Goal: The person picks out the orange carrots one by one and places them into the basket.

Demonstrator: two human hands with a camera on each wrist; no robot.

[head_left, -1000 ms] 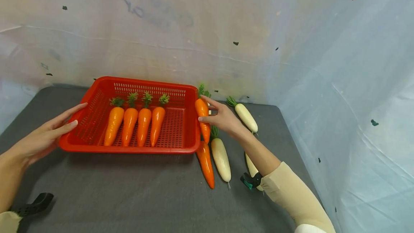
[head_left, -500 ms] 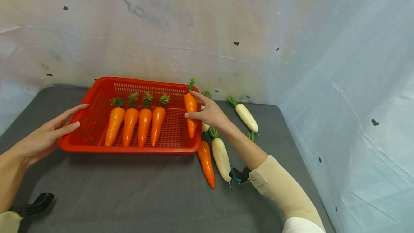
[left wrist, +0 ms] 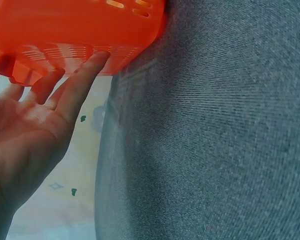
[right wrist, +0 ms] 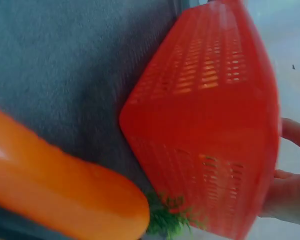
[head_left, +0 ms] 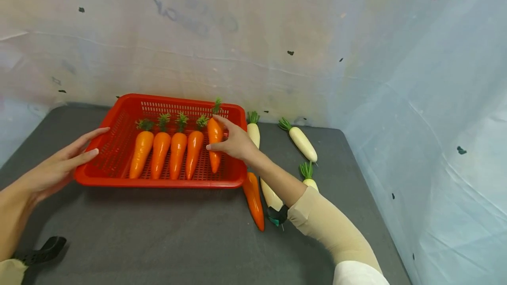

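Observation:
A red slotted plastic basket [head_left: 158, 183] stands on the grey table with several orange carrots [head_left: 160, 153] side by side inside, green tops toward the back. My left hand [head_left: 59, 164] holds its left rim; in the left wrist view the fingers of the left hand [left wrist: 37, 127] lie against the basket's outer wall [left wrist: 85, 25]. Over the basket's right part, my right hand [head_left: 235, 140] pinches another carrot [head_left: 214, 131] between thumb and fingers, its top pointing back. From the right wrist view, the basket [right wrist: 190, 115] hides that carrot; only part of my right hand [right wrist: 290, 195] shows.
Outside the basket's right front corner lies a loose carrot [head_left: 254, 203]. Several white radishes with green tops, such as one radish [head_left: 303, 144], lie to the right, some partly behind my right arm. A plastic-sheet wall [head_left: 237, 34] rises behind the table.
My right hand has carried the carrot leftward from outside the basket's right rim to a spot inside, beside the row of carrots. The left hand has stayed on the left rim.

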